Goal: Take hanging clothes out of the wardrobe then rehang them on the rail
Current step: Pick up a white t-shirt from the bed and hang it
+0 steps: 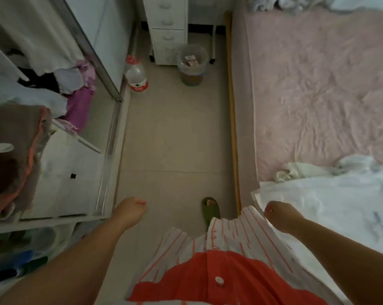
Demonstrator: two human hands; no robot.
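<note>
The open wardrobe (pixel 60 172) stands on my left, with pale garments (pixel 34 38) hanging at its top and folded piles on its shelves. A heap of white clothes (pixel 331 203) lies on the near corner of the pink bed (pixel 318 84). My left hand (pixel 131 211) hangs over the floor beside the wardrobe's sliding track, fingers loosely curled and holding nothing. My right hand (pixel 279 214) hovers at the edge of the white heap, fingers curled under, with nothing visibly in its grip. No rail or hanger shows.
A narrow tiled floor strip (pixel 175 139) runs between wardrobe and bed. At its far end stand a bin (pixel 192 64), a large plastic bottle (pixel 136 73) and a white drawer unit (pixel 167 25). My green slipper (pixel 210 209) points forward.
</note>
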